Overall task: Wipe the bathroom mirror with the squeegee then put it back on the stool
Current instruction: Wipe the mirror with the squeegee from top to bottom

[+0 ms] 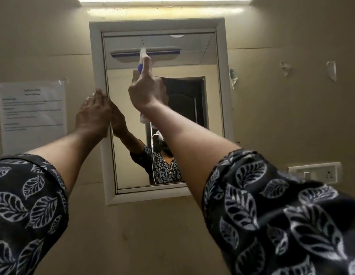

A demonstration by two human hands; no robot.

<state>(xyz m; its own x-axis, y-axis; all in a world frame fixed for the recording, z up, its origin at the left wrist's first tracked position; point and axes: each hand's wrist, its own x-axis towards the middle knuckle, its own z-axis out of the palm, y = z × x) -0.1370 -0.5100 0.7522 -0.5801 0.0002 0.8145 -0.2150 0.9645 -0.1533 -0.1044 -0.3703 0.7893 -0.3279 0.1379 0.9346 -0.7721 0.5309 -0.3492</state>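
The bathroom mirror hangs on the wall in a white frame. A squeegee with a white and blue handle lies flat against the upper part of the glass, its blade level across most of the width. My right hand grips the handle below the blade, with the index finger stretched up along it. My left hand rests with straight fingers on the frame's left edge, about halfway up. The stool is out of view.
A printed paper sheet is taped to the wall left of the mirror. A white switch and socket plate sits on the wall at the lower right. Bits of tape stick to the wall at upper right. A light strip runs above.
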